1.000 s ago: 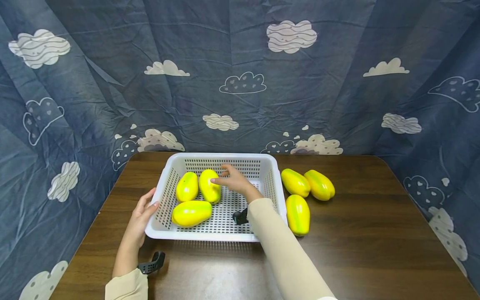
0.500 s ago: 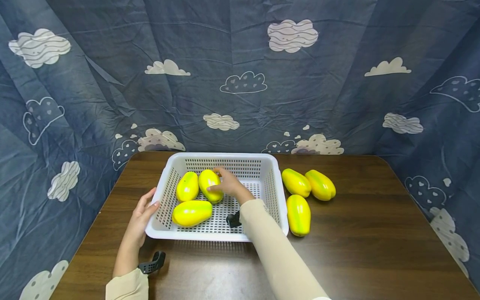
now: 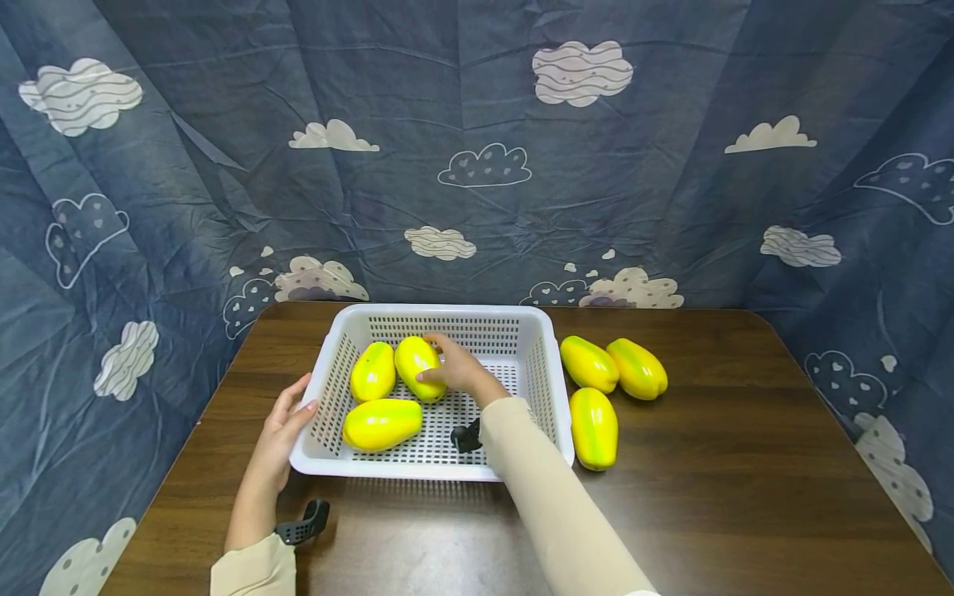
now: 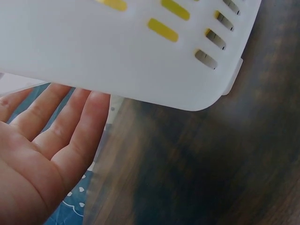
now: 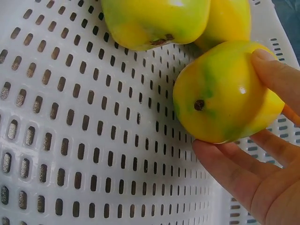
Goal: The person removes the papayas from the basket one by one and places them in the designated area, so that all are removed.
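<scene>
My right hand [image 3: 460, 367] grips a yellow-green papaya [image 3: 417, 364] inside the white slotted basket [image 3: 440, 473]. In the right wrist view, the thumb lies on one side of this papaya [image 5: 220, 93] and the fingers curl beneath it. Beside it in the basket are a second papaya [image 3: 372, 372] at the left and a third papaya [image 3: 383, 424] lying crosswise in front. My left hand [image 3: 279, 430] rests against the basket's left side. In the left wrist view, its fingers [image 4: 84, 126] extend straight to the lower edge of the basket wall [image 4: 117, 56].
Outside the basket, to its right, a papaya [image 3: 589, 362] and another papaya [image 3: 637, 368] lie together, with one papaya [image 3: 594, 429] nearer. All rest on the dark wooden table [image 3: 745, 463]. A blue cloud-print curtain [image 3: 477, 207] hangs behind it.
My right hand has moved slightly left onto the back papaya and now grips it; that papaya has tilted a little. The left hand and basket have stayed in place.
</scene>
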A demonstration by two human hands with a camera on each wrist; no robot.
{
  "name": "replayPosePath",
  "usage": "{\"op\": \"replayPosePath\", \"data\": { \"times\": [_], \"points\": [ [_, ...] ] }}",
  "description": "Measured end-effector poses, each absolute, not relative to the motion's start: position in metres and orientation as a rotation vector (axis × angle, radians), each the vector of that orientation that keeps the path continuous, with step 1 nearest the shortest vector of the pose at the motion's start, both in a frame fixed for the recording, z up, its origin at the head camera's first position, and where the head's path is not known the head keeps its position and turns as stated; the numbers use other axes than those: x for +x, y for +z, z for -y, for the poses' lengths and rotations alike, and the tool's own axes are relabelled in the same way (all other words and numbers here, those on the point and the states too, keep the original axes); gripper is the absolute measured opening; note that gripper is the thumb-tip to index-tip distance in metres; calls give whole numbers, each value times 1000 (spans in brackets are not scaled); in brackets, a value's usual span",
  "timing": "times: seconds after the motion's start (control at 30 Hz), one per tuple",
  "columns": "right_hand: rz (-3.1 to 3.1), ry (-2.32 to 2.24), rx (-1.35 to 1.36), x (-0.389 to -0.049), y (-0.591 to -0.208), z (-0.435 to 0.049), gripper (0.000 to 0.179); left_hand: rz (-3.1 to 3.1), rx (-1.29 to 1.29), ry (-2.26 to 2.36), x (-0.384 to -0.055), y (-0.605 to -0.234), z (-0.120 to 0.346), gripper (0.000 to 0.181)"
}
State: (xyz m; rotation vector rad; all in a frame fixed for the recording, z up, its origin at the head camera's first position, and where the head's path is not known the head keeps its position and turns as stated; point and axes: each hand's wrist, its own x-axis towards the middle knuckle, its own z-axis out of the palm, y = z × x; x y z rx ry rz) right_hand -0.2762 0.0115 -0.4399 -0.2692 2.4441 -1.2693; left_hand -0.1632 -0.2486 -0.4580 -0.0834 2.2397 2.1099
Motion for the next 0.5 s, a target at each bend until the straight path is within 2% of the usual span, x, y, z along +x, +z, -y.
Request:
{"op": "replayPosePath", "data": {
  "times": [0.5],
  "points": [
    [-2458, -1440, -377, -279, -430, -18, 69, -2231, -80, 2120, -162, -458, 248, 54]
  ]
}}
